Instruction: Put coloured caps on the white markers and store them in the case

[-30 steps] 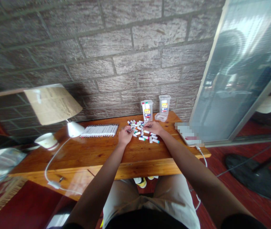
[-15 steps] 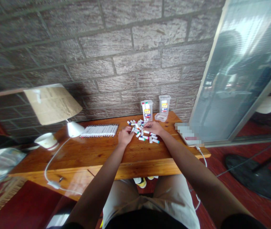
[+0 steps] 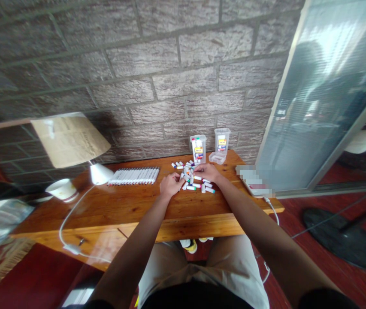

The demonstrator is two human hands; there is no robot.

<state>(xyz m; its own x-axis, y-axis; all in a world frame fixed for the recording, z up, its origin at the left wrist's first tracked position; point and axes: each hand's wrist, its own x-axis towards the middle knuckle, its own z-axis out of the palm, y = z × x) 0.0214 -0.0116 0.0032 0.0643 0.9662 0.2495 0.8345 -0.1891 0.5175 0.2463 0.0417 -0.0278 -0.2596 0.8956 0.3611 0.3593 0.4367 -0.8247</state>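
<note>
A loose pile of short white markers [image 3: 198, 186] with coloured ends lies on the wooden table. At the pile's left edge, my left hand [image 3: 170, 184] is closed, with a small marker apparently in its fingers; a red end and a white end peek out. My right hand [image 3: 207, 172] reaches into the pile from the right, its fingertips pinched together; what they grip is too small to make out. Left of my hands lies a neat row of longer white pens [image 3: 134, 176]. Behind the pile stands a clear plastic box [image 3: 198, 149] holding several markers.
Another clear box [image 3: 222, 140], its lid hanging open, stands by the wall. A lamp [image 3: 101, 174] and a paper cup [image 3: 62, 190] are on the left, with a white cable [image 3: 62, 227] over the table edge. A blurred-out device [image 3: 256, 182] lies right.
My left hand has shifted slightly toward me and its fingers have curled in more, with markers at the pile's left side disturbed. My right hand has barely moved.
</note>
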